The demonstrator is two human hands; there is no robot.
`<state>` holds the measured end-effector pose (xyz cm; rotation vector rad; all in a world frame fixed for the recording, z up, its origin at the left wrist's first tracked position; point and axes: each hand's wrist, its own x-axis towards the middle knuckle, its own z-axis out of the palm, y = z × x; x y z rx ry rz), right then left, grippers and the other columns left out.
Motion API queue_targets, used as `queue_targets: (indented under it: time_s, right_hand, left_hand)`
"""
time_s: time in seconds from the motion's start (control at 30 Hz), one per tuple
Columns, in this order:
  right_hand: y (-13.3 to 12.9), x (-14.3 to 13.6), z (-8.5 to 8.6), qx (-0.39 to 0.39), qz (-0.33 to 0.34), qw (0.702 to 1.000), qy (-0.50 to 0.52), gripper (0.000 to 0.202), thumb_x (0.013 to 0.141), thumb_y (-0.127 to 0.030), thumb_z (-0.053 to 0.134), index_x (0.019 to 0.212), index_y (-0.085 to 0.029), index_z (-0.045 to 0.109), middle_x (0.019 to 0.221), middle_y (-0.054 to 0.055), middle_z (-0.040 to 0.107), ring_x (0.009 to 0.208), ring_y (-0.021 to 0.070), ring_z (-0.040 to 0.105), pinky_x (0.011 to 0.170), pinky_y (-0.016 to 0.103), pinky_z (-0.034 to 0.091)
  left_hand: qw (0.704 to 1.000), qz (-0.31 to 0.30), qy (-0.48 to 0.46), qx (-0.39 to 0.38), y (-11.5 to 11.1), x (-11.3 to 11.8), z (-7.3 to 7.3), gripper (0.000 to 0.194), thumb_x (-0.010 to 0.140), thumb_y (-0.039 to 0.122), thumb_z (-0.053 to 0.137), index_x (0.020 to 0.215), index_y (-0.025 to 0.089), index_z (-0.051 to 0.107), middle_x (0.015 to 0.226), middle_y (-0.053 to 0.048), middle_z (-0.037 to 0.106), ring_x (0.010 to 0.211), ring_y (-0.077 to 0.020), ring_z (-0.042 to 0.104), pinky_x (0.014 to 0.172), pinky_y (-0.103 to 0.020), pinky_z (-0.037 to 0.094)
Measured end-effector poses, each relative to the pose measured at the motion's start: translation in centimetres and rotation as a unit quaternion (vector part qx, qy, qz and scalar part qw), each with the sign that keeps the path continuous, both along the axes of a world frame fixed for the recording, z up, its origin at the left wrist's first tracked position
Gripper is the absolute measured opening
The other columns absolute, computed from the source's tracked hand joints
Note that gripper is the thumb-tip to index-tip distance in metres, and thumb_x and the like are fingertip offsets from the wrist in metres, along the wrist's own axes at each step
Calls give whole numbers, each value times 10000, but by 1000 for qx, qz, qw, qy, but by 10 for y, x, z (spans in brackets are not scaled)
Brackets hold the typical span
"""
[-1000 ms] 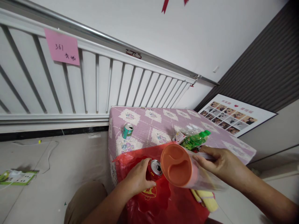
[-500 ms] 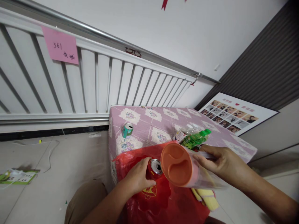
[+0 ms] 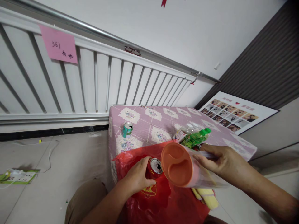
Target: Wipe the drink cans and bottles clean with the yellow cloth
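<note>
My left hand (image 3: 137, 177) is wrapped round a red can (image 3: 154, 168) with a silver top, which stands upright on a red plastic sheet (image 3: 179, 205) with yellow print. My right hand (image 3: 217, 158) grips the handle of a clear pitcher with an orange lid (image 3: 177, 165). The pitcher is tilted, its lid facing left and close beside the can's top. Nothing is seen flowing from it. Behind it, part of the pitcher's body hides the sheet's right side.
A teal can (image 3: 127, 130) stands at the left of the flowered tablecloth (image 3: 149, 124). Green bottles (image 3: 195, 138) lie behind the pitcher, near a small printed carton (image 3: 179, 136). A yellow cloth (image 3: 209, 197) hangs at the right edge. A white radiator (image 3: 102, 81) lines the wall.
</note>
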<state>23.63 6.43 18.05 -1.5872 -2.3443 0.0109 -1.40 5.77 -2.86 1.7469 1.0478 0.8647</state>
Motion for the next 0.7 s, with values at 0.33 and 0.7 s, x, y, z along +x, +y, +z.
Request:
queue_targets:
  time_s: [0.33,0.7]
  right_hand:
    - [-2,-4,3,12,4,1000,-7,477,868,-612,547,563,-249,492,470,-23,436,451,135,369,417,300,276]
    - [-2,0,1,8,-10,1000,-7,551,869,-698,502,556,-244,487,478,-15,433,459,136,376,411,297,286]
  left_hand:
    - [1000,0,1,0,1,0,-1,814,659,193,847,1384,192,478,1417,-139,603,1303,-313,582,1114,-434,460]
    - [1000,0,-3,-5,0,0,1,781,666,190,840,1365,210,493,1418,-125,606,1311,-310,578,1115,-427,456]
